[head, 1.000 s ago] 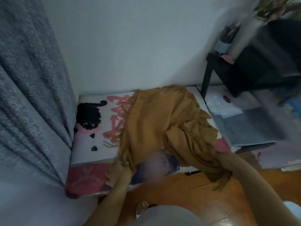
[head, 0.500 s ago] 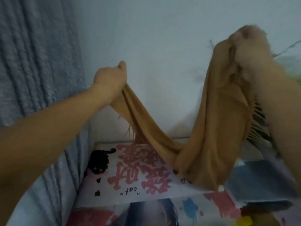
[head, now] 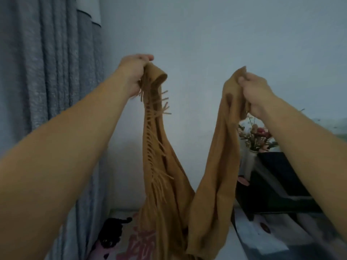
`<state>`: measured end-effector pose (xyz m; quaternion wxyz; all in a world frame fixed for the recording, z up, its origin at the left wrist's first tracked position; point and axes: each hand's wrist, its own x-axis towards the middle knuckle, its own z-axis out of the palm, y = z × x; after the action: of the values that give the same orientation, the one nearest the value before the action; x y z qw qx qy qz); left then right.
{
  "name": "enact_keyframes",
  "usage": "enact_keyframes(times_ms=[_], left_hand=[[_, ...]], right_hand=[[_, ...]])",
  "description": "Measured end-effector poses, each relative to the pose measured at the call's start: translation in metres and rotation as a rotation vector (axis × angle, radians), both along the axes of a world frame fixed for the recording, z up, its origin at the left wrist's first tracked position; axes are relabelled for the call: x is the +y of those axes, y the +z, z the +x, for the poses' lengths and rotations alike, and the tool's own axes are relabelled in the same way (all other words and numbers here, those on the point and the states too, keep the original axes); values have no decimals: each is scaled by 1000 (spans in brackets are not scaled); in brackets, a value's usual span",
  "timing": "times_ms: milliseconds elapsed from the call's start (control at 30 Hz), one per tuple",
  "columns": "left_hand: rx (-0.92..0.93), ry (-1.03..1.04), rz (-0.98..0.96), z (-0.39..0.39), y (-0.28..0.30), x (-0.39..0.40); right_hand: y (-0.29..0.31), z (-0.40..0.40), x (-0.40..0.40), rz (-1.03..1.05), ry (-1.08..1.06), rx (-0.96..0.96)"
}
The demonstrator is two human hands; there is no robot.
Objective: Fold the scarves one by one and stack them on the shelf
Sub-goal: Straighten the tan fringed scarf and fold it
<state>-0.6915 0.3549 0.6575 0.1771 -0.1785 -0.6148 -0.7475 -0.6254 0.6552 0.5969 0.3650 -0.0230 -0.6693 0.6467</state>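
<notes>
— What is she holding up there?

— A soft mustard scarf (head: 212, 177), fringed along one edge. The left hand (head: 134, 72) is gripping the fringed corner, the right hand (head: 255, 94) is pinching the other end, and the cloth is sagging below and between them in a deep V.

— Different from a moment ago?

— The right hand is sitting lower now, level with the left; the fringe has swung over to the left.

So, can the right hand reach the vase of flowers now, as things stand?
Probably not yet. The right hand grips the mustard scarf, held high together with the left hand. The vase of flowers stands lower, beside the right forearm, unblocked, but the hand is not free.
</notes>
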Motion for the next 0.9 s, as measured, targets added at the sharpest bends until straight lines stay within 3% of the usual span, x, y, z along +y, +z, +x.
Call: enact_keyframes(times_ms=[100,200,267,367,467,533,667,900], left_hand=[[-83,2,-156,8,-17,9],[-186,57,-343,15,-56,12],[-210,103,-419,25,-88,10],[-255,-36,-356,36,-130,1],[-291,-279,-319,52,-164,-3],[-302,-408,-324,64,-186,1],[-347,-596,-307,85,-219,6],[-510,-474,-427,95,-227,3]], right_hand=[[-3,-8,15,91,-13,-342],[-28,-10,20,472,-97,-669],[-52,-4,13,648,-137,-624],[-85,6,0,474,-12,-398],[-110,26,-30,193,394,-378],[-125,38,-54,106,551,-404],[-152,54,-88,78,583,-477],[-173,61,-101,52,530,-587]])
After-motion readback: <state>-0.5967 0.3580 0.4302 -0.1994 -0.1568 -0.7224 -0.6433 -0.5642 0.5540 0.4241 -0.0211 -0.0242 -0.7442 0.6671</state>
